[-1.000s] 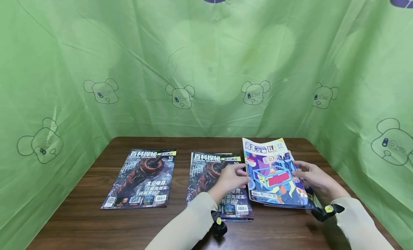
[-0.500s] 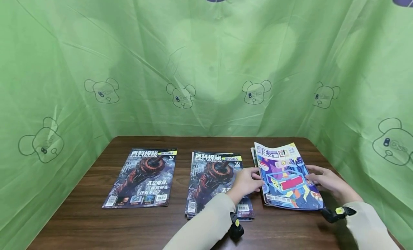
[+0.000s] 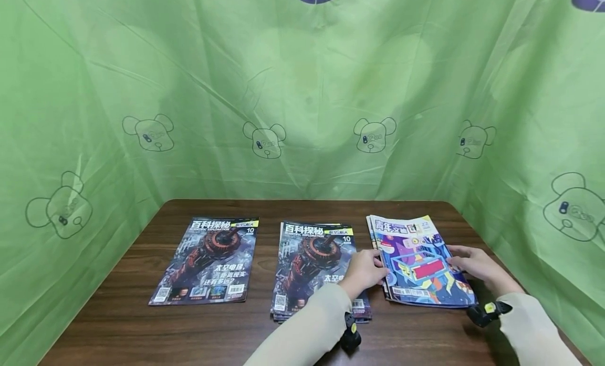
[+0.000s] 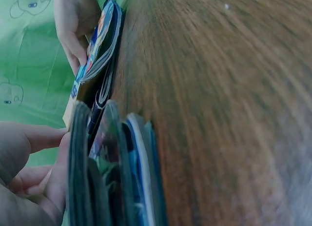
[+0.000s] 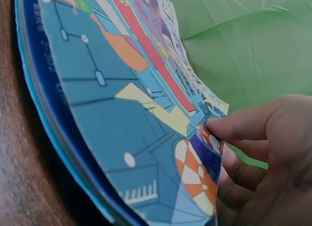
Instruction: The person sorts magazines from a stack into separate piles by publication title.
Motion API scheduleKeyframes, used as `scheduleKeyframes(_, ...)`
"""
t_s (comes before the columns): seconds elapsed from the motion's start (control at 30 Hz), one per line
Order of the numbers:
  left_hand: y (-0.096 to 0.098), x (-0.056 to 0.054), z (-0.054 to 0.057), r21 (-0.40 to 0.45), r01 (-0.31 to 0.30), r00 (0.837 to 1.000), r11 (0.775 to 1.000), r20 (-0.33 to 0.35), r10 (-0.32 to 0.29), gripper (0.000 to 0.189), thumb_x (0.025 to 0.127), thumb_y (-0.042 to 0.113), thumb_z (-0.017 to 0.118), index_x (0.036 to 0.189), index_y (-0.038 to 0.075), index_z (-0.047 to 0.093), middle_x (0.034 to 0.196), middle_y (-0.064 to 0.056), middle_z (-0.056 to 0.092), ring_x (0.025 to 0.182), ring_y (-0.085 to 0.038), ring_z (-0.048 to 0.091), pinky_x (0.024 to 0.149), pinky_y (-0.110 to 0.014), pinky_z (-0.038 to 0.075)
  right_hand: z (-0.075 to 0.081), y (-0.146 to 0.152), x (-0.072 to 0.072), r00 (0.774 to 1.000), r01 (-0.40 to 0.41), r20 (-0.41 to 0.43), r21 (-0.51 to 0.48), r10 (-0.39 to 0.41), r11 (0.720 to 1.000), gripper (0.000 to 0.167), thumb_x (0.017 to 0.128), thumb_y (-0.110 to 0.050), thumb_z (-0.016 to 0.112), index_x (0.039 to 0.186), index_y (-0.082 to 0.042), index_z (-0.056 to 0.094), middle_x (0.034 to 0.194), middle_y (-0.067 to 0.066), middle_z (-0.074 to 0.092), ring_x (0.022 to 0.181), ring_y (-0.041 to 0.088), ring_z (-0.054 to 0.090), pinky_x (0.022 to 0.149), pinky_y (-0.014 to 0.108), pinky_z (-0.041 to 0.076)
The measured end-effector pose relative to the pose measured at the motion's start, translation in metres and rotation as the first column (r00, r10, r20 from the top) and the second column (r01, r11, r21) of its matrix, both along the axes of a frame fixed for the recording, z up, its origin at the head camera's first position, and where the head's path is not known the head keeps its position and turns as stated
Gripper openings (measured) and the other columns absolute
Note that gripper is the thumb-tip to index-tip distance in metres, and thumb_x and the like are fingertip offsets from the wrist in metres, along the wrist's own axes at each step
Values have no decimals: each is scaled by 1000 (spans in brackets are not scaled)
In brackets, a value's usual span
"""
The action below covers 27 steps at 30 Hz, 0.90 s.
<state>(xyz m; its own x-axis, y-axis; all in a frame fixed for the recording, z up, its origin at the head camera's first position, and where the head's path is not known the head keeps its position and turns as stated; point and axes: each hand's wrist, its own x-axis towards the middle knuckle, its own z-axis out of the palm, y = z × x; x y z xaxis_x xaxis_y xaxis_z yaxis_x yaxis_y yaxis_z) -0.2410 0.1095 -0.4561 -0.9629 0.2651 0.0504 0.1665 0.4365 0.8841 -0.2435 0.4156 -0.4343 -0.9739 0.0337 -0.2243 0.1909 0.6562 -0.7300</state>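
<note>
A colourful magazine (image 3: 423, 266) with a purple and blue cover lies over other magazines at the table's right, their left edges showing beneath it. My right hand (image 3: 479, 266) holds its right edge; in the right wrist view the thumb (image 5: 239, 123) is on the cover and the fingers bend under the raised edge. At the left edge, my left hand (image 3: 364, 271) pinches with thumb and fingers, its forearm passing over the middle stack. That stack, topped by a dark magazine (image 3: 307, 261) with a red-ringed tower, shows its page edges (image 4: 78, 177) in the left wrist view.
Another dark magazine (image 3: 208, 261) with the same cover lies flat at the left. Everything rests on a brown wooden table (image 3: 156, 337). A green curtain (image 3: 302, 93) with bear outlines surrounds its back and sides.
Both hands have carried the colourful magazine to the right and lowered it onto the right-hand stack. Since half a second ago its top edge has dropped and lies flatter.
</note>
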Motion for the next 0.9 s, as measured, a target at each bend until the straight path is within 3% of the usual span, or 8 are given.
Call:
scheduleKeyframes(0.23, -1, 2, 2, -6, 8, 1000, 1000, -2, -8, 52, 84, 6, 80, 132, -2, 62, 84, 0, 72, 47, -5, 62, 46, -15, 51, -1, -3, -2, 1000, 1, -10, 26, 0, 1000, 63, 100, -21, 58, 145, 17, 34, 105, 21, 67, 84, 22, 64, 71, 35, 56)
scheduleKeyframes(0.4, -2, 0, 3, -60, 19, 999, 998, -34, -21, 52, 83, 8, 81, 132, -2, 62, 83, 1, 72, 49, -3, 61, 55, -13, 51, -2, -3, -2, 1000, -5, -8, 19, 5, 1000, 64, 99, -21, 59, 143, 18, 35, 105, 23, 67, 86, 23, 65, 74, 39, 57)
scheduleKeyframes(0.67, -5, -4, 1, -148, 29, 998, 989, -55, -38, 53, 82, 12, 82, 131, 1, 65, 82, 4, 68, 50, 0, 59, 68, -13, 50, -5, -4, -4, 1000, -7, 4, 27, 7, 1000, 63, 100, -20, 58, 144, 18, 34, 110, 28, 64, 89, 24, 64, 78, 43, 58)
scheduleKeyframes(0.9, -9, -5, 1, -134, 72, 997, 988, -16, -75, 53, 82, 13, 83, 131, 1, 65, 88, 2, 70, 55, -1, 61, 71, -15, 51, -1, -8, -3, 1000, -5, 1, 59, 5, 998, 64, 101, -22, 56, 143, 21, 33, 126, 41, 51, 102, 38, 61, 84, 48, 57)
